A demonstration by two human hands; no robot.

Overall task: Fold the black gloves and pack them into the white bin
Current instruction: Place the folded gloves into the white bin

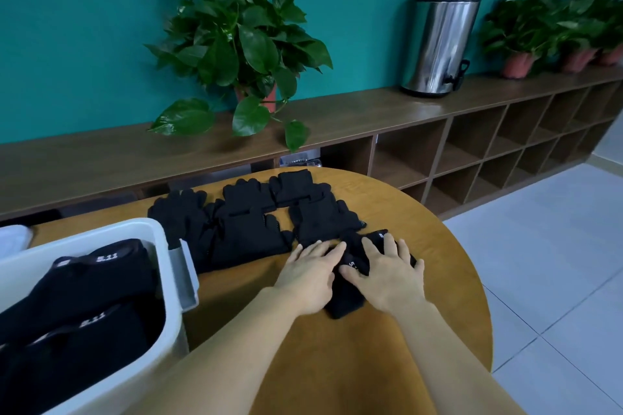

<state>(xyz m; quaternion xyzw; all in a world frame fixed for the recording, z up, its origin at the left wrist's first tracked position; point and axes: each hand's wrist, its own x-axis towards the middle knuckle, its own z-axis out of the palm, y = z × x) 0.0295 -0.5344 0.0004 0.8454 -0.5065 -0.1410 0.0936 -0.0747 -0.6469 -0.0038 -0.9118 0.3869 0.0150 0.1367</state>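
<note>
Head view: both hands are laid flat, fingers spread, on one black glove (347,300) near the middle of the round table (438,296). The left hand (312,274) presses the glove's 9 o'clock side and the right hand (387,271) its 3 o'clock side, with the cloth showing in the gap between them and below the palms. Nothing is pinched; the glove is only held down, and whether a fold has been made under the palms cannot be told.

Several slips can be foreseen from here. If the hands are lifted before a crease is set, the knit cloth is likely to spring open and the fold will be lost. If the glove is dragged toward 12 o'clock, the pile (256,222) of loose gloves lying just beyond the fingertips could be caught and disturbed, since its nearest edge touches or nearly touches the glove being pressed. A glove carried loosely toward the bin (151,239) could unfold on the way.

The bin stands at 9 o'clock from the hands, well apart from them, at the table's left edge. Dark folded pieces with white lettering are already packed in it, so room at its near side may be short and a careless drop could leave the glove hanging over the rim.
</note>
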